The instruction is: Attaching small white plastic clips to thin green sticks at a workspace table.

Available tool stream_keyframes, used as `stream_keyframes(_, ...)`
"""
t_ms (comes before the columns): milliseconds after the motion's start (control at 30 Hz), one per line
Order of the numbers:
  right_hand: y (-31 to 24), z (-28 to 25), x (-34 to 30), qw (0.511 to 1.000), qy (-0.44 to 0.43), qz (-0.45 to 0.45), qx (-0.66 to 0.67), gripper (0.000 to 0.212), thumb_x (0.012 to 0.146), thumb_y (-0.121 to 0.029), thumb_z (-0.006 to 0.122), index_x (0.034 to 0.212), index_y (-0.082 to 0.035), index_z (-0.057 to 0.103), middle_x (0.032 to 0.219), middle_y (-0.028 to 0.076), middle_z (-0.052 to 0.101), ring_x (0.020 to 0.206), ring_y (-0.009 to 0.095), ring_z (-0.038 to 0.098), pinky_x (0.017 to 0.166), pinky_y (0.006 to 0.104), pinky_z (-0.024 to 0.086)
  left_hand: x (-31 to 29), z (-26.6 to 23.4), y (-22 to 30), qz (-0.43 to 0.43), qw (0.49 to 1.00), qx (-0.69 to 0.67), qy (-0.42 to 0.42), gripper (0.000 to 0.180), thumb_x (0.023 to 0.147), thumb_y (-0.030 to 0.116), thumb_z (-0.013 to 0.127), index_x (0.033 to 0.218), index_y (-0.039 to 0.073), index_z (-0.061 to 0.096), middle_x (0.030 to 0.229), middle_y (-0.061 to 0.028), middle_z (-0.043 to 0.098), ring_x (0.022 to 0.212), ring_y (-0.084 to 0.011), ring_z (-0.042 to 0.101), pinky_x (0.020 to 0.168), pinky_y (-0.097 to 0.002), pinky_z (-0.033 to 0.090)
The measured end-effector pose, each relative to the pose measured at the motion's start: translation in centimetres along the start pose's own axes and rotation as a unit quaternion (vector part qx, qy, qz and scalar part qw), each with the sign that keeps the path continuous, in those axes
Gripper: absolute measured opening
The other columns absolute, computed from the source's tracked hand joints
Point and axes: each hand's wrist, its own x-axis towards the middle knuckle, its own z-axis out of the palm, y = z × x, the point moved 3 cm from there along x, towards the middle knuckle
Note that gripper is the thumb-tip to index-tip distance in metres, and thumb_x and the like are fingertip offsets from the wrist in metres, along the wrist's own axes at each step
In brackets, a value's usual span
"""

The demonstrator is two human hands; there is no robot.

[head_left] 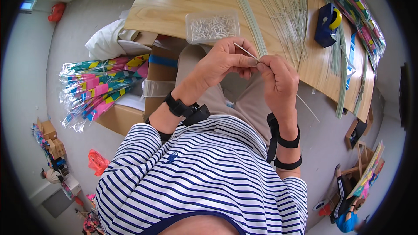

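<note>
Near the table's front edge my two hands meet fingertip to fingertip. My left hand (226, 61) pinches a thin pale rod (245, 50), whose end sticks up past the thumb. The fingers of my right hand (281, 78) are closed around the rod where the hands meet. Below my right palm another thin length (308, 108) slants down to the right; whether it is the same rod I cannot tell. Just beyond my left hand, a clear plastic box (188, 29) holds many short white tubes (214, 27). Anything small between the fingertips is hidden.
Bundles of thin rods (250, 19) lie on the wooden table (161, 4), with a blue tape dispenser (325, 26) to their right. Colourful wrapped bundles (104, 82) rest on a cardboard box (117, 119) at left. More wrapped bundles (359, 13) lie at the far right.
</note>
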Motion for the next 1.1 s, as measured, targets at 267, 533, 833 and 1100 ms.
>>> stream_keyframes(267,0.4,-1.1,-0.7,0.99,0.038,0.133,0.009,0.02,0.083,0.005,0.064,0.102,-0.001,0.069,0.072,0.011,0.062,0.06,0.019,0.059,0.058,0.0276,0.048,-0.5,-0.9,-1.0,-0.036,0.996,-0.084,-0.011,0.013,0.086,0.002,0.068,0.098,0.0,0.063,0.087,-0.0101,0.067,0.068,-0.0134,0.066,0.064,-0.0238,0.055)
stream_keyframes(533,-0.7,-1.1,-2.4,0.991,0.009,0.126,-0.034,0.018,0.085,0.004,0.063,0.101,0.0,0.07,0.071,0.011,0.062,0.061,0.018,0.058,0.06,0.0265,0.047,-0.5,-2.3,-1.0,-0.011,0.987,-0.137,0.08,0.017,0.087,-0.001,0.066,0.104,-0.001,0.064,0.09,-0.0089,0.066,0.075,-0.0136,0.065,0.071,-0.024,0.055)
stream_keyframes(833,-0.5,-0.6,-2.2,0.991,-0.003,0.13,-0.039,0.019,0.085,0.004,0.062,0.101,0.0,0.071,0.072,0.011,0.063,0.062,0.019,0.059,0.06,0.0274,0.047,-0.5,-2.1,-0.9,-0.007,0.988,-0.132,0.082,0.017,0.085,-0.002,0.067,0.102,-0.001,0.065,0.09,-0.0096,0.067,0.075,-0.014,0.065,0.072,-0.0249,0.056)
stream_keyframes(1100,-0.4,-0.4,-2.2,0.99,-0.005,0.139,-0.033,0.02,0.084,0.004,0.062,0.102,0.0,0.071,0.072,0.011,0.063,0.062,0.019,0.059,0.06,0.0276,0.047,-0.6,-2.0,-0.9,-0.008,0.989,-0.123,0.086,0.017,0.085,-0.002,0.067,0.101,0.0,0.066,0.089,-0.0094,0.067,0.074,-0.014,0.065,0.072,-0.0252,0.057)
